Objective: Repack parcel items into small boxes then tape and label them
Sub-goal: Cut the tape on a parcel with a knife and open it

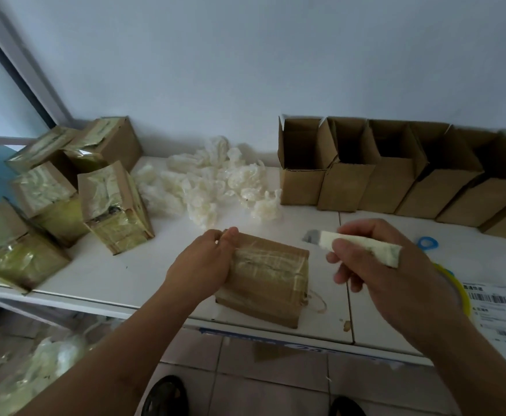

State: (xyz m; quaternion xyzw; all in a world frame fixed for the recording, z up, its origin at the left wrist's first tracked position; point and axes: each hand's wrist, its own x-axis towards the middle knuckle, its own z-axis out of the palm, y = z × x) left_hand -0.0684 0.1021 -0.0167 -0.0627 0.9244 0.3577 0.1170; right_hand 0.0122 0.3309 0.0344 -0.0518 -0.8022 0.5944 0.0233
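Observation:
A taped brown parcel box [271, 280] lies on the white table [101, 274] near its front edge. My left hand [206, 259] grips the box's left end, thumb over the top edge. To the right and a little above the box, my right hand [381, 262] holds a utility knife [357, 243] with a pale wrapped handle; its grey blade points left, clear of the box. A pile of white crumpled packing items [215, 181] lies behind the box.
Several opened taped parcels [74, 187] are stacked at the left. A row of open small cardboard boxes [396, 172] stands along the wall at the right. Shipping labels [498, 307], a yellow ring and a blue ring [427, 243] lie at the right edge. Feet show below.

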